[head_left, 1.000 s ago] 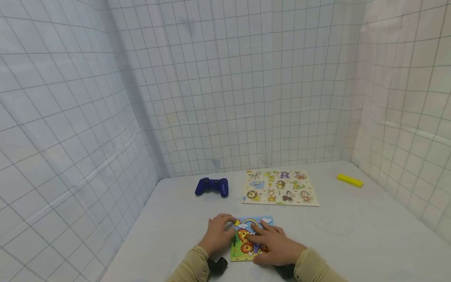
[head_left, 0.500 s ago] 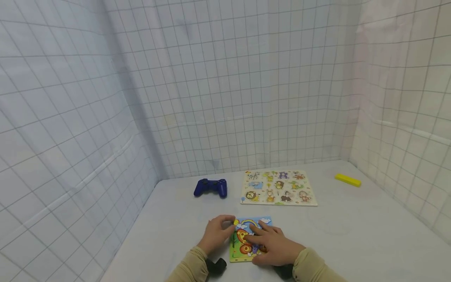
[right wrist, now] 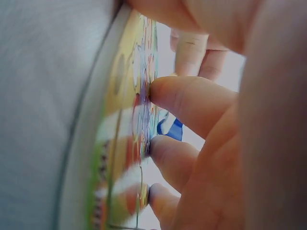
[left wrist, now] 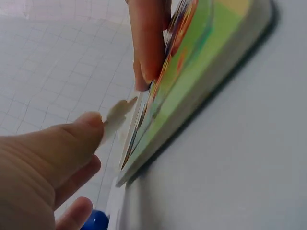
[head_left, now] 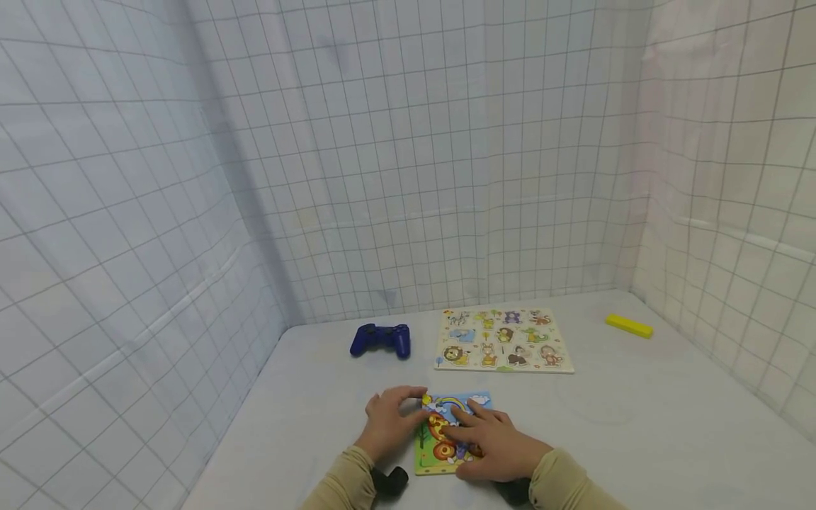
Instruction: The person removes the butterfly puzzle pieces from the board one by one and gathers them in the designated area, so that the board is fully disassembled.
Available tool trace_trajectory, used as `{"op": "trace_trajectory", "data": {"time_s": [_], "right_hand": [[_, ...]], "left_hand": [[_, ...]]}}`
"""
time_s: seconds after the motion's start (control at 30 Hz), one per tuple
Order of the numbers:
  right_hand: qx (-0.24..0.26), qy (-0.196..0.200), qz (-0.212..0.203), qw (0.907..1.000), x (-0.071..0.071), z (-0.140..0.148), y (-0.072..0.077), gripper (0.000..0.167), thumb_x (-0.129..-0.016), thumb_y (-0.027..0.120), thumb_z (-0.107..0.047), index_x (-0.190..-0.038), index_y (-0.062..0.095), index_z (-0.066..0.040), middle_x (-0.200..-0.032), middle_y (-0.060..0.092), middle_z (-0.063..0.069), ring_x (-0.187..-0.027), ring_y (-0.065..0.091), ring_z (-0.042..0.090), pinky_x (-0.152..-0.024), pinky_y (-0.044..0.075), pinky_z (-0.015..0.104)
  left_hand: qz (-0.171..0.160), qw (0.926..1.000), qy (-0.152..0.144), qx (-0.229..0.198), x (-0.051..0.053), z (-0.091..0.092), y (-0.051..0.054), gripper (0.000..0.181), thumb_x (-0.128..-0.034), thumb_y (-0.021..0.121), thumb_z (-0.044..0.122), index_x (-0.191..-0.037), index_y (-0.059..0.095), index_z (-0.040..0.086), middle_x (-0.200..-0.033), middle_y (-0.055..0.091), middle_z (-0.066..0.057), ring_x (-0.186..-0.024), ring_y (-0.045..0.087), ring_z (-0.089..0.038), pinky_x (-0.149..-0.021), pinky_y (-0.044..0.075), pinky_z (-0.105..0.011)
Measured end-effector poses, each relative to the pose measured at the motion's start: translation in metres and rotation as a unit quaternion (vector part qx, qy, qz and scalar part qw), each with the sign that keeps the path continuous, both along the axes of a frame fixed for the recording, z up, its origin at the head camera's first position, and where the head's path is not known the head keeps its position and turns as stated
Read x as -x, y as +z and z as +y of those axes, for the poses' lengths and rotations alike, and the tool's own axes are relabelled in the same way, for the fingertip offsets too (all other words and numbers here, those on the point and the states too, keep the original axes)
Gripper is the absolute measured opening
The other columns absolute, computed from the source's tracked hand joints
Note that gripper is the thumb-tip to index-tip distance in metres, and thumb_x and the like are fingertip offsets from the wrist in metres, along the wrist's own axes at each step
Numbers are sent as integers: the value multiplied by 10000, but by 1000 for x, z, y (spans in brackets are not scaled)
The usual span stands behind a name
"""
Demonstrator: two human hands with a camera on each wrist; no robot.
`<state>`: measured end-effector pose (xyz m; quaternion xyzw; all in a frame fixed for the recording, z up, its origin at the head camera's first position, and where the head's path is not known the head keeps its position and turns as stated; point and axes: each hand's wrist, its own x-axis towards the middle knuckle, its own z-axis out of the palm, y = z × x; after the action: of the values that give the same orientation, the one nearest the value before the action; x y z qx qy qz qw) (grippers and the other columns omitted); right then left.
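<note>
A small colourful picture puzzle (head_left: 428, 457) in a board lies on the white table, with a rainbow, clouds and animals on it. My left hand (head_left: 387, 427) is at its upper left edge. In the left wrist view, its thumb holds a thin puzzle piece (left wrist: 116, 116) with a wavy outline, raised and tilted over the board; the index finger is hidden behind it. The piece shows its pale side there. My right hand (head_left: 500, 445) rests on the right half of the puzzle with spread fingers, their tips touching its face in the right wrist view.
A dark blue game controller (head_left: 380, 340) lies behind the left hand. A larger animal puzzle board (head_left: 503, 368) is behind the small one, and a yellow block (head_left: 628, 326) sits at the far right. White gridded sheets (head_left: 395, 177) enclose the table at the back and sides.
My left thumb and index finger have parted a little at the puzzle's upper left corner, the knuckles shifting slightly. The right hand has kept its place on the puzzle.
</note>
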<state>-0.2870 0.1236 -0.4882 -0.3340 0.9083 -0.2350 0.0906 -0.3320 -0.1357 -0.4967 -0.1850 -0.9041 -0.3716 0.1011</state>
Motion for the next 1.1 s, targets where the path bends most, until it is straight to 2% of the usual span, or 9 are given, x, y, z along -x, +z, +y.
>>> {"op": "trace_trajectory", "data": {"time_s": [0.13,0.27,0.4,0.47,0.6,0.83,0.93,1.03,1.1], "right_hand": [[32,6,-91,10000,1,-1,-1,682,-917,636,-647,-1529,481,-389,-1692,278,66,-1570,154,430,-1135,220,704],[29,-3,-147,9999,1,0,0,679,-910,644,-645,-1524,481,-406,-1695,271,52,-1574,150,418,-1146,205,696],[49,2,-135,9999,0,2,5,679,-908,669,-612,-1525,486,-393,-1694,276,56,-1573,154,418,-1146,198,696],[67,6,-131,9999,-1,3,8,680,-910,675,-599,-1527,489,-382,-1693,279,60,-1573,154,420,-1145,197,700],[101,28,-131,9999,-1,6,11,677,-915,676,-589,-1528,491,-370,-1692,279,68,-1572,154,423,-1146,194,708],[174,2,-290,9994,-1,8,12,666,-914,683,-588,-1520,498,-382,-1696,268,72,-1574,135,428,-1145,175,716],[158,-8,-285,9995,0,9,11,665,-912,682,-594,-1518,497,-392,-1697,268,66,-1575,135,425,-1144,174,715],[149,4,-286,9995,0,8,10,663,-915,680,-591,-1520,494,-392,-1698,265,63,-1576,133,422,-1147,171,715],[166,36,-310,9994,-1,8,10,663,-921,683,-579,-1524,492,-382,-1699,261,68,-1576,130,425,-1146,167,722]], "left_hand": [[178,9998,134,12,-2,-16,11,376,-904,794,337,-1249,718,211,-1281,709,7,-1325,551,-314,-1120,113,-755],[349,9987,356,144,0,-49,22,373,-899,801,323,-1252,729,227,-1279,716,36,-1315,579,-296,-1119,275,-682],[-34,9991,377,191,6,-89,25,374,-908,794,326,-1259,735,212,-1276,718,66,-1302,602,-288,-1099,426,-577],[-270,9988,336,230,9,-105,26,358,-914,790,306,-1253,741,201,-1280,719,67,-1311,598,-297,-1108,436,-552],[-440,9974,289,494,11,-126,29,331,-912,794,263,-1228,753,173,-1268,729,24,-1308,598,-331,-1116,427,-554],[-185,9914,126,1290,7,-138,31,318,-864,831,230,-1166,779,147,-1197,755,-45,-1211,648,-384,-1021,480,-603],[14,9833,95,1820,7,-136,30,282,-855,833,232,-1127,788,174,-1152,752,-27,-1129,677,-362,-915,525,-614],[133,9756,105,2187,6,-132,31,244,-858,830,210,-1097,789,180,-1122,733,-16,-1070,684,-333,-827,539,-611],[98,9723,170,2329,4,-129,31,238,-858,831,198,-1092,788,174,-1122,720,-25,-1063,679,-331,-815,536,-612]]}}
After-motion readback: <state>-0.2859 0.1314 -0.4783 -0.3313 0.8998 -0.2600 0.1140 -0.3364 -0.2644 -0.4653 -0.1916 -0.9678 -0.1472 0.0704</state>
